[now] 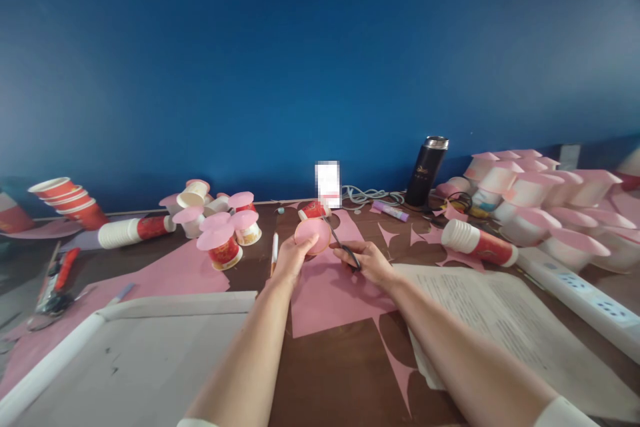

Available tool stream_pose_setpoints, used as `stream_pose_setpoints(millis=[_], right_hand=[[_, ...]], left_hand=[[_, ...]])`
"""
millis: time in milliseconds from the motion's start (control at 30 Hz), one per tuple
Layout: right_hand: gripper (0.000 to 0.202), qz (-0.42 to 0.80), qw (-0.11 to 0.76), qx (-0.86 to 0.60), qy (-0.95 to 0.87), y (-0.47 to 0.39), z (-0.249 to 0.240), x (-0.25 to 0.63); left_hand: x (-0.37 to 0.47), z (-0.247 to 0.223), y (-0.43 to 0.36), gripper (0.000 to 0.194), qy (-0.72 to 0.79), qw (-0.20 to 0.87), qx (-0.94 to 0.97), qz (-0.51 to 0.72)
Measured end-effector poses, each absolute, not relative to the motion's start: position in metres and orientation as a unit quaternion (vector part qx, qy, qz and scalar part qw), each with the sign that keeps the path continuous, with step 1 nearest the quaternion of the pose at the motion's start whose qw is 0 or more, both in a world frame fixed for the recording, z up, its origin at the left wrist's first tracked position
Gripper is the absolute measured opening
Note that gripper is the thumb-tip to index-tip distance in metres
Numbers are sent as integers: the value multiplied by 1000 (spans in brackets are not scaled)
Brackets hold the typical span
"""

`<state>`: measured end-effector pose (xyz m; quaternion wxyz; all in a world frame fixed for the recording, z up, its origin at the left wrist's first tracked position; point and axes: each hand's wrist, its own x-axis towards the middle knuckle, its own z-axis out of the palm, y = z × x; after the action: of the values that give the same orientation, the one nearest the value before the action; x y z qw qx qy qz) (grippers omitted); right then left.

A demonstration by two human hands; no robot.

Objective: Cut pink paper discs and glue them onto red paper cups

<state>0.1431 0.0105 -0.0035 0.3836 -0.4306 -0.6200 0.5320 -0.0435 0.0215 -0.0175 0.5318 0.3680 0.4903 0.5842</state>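
My left hand (pixel 291 259) pinches a round pink paper disc (pixel 311 232), with the thumb on its face. Directly behind the disc shows a red paper cup (pixel 314 209); whether the two are joined I cannot tell. In my right hand (pixel 371 263) is a pair of scissors (pixel 352 255) with dark handles, its blades pointing up and left beside the disc's right edge. Beneath both hands lies a sheet of pink paper (pixel 325 307) on the brown table (pixel 340 373).
Paper cups topped with pink paper (pixel 216 237) stand left; many more (pixel 535 187) are stacked right. A black thermos (pixel 427 170), glue stick (pixel 390 211), white cable (pixel 367 196), power strip (pixel 585 293), printed sheets (pixel 480 320) and pink scraps (pixel 400 373) lie around. A blue partition (pixel 320 80) rises behind.
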Motion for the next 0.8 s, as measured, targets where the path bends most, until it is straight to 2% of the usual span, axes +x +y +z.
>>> stream_pose_setpoints(millis=[300,800], right_hand=[[52,566,390,-417,-595,8,-4,143],[50,536,378,-434,-618,9,-2,143]], left_hand=[[-45,-15,20,55,491,526,374,585],[-45,-14,19,54,498,523,376,580]])
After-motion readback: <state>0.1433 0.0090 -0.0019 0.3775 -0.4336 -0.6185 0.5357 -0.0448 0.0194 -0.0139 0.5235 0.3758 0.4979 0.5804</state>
